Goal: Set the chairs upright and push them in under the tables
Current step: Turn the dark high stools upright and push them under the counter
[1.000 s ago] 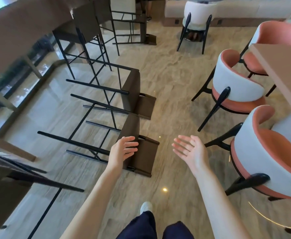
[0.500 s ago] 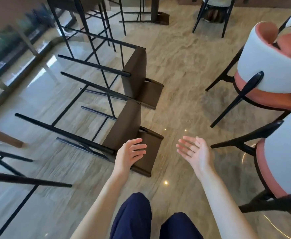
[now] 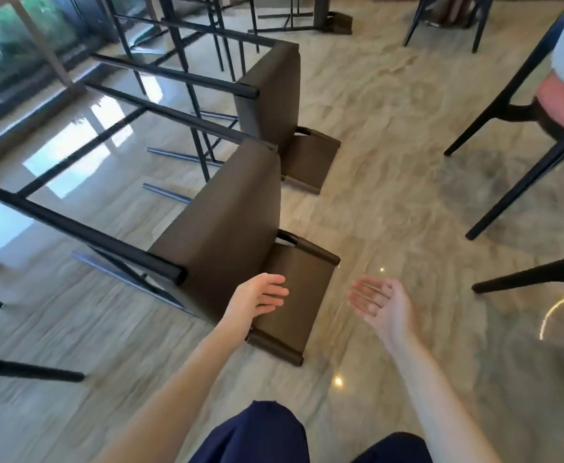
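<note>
Two brown bar chairs lie tipped over on the polished stone floor (image 3: 390,168), backrests flat on the floor and black legs pointing left. The near chair (image 3: 227,228) lies directly ahead of the person; the far chair (image 3: 270,91) lies just beyond it, parallel and close beside it. The left hand (image 3: 257,300) is above the near chair's backrest at the seat junction, fingers extended and relaxed, grasping nothing; contact with the chair cannot be determined. The right hand (image 3: 382,304) is over bare floor to the right of that backrest, palm turned inward, fingers straight, released and apart from the chair. Upright bar chair frames (image 3: 187,38) stand behind the far chair. An upholstered chair with a pink seat (image 3: 561,98) stands at the right edge.
</note>
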`<state>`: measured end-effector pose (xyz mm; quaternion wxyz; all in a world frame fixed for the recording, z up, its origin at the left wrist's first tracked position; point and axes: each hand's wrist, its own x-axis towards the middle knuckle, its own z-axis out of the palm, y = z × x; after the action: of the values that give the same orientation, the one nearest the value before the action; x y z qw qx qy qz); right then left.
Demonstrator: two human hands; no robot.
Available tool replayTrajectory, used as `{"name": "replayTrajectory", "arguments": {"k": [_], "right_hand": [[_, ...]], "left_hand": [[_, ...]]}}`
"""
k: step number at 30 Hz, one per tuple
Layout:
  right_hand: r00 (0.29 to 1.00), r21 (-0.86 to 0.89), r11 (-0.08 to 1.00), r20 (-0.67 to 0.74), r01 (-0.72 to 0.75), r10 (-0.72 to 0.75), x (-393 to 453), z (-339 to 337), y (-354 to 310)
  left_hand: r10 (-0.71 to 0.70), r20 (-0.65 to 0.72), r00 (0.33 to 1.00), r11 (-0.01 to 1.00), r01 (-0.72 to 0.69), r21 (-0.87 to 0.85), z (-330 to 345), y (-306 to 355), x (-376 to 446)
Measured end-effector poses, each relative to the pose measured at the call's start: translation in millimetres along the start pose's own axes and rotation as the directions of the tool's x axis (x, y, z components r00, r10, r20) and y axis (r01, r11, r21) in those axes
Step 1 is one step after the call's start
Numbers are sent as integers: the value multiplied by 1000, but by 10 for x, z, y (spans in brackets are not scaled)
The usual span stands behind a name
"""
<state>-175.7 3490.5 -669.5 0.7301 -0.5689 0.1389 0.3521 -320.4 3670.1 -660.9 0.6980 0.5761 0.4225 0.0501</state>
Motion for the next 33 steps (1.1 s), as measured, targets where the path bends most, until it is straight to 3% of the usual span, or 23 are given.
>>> {"name": "replayTrajectory", "arguments": {"k": [6, 9, 12, 15, 20, 23, 28, 33], "right_hand": [[996, -9, 1000, 85, -30, 31, 586, -256, 457], [993, -23, 997, 96, -70, 72, 785, -348, 519], [988, -71, 989, 75, -127, 132, 944, -423, 601], [976, -146, 968, 45, -203, 212, 1150, -420, 761], [927, -238, 898, -18, -369, 376, 1564, -385, 1184], [920, -319, 867, -52, -384, 388, 1836, -435, 1586], [889, -402, 799, -104, -447, 445, 2165, -557, 2181], [870, -319, 817, -63, -481, 488, 2399, -618, 2427]], "left_hand": [[24, 39, 999, 993, -29, 110, 101, -581, 526], [132, 153, 979, 928, -176, 328, 151, -864, 755], [130, 353, 927, 680, -343, 649, 201, -1204, 968], [42, 533, 845, 363, -510, 780, 352, -1372, 1212], [-121, 635, 763, 164, -615, 771, 564, -1819, 1590], [-215, 675, 706, 24, -687, 726, 654, -2147, 1837], [-388, 736, 554, -316, -831, 458, 755, -2539, 2138], [-456, 786, 417, -388, -888, 246, 793, -2691, 2383]]}}
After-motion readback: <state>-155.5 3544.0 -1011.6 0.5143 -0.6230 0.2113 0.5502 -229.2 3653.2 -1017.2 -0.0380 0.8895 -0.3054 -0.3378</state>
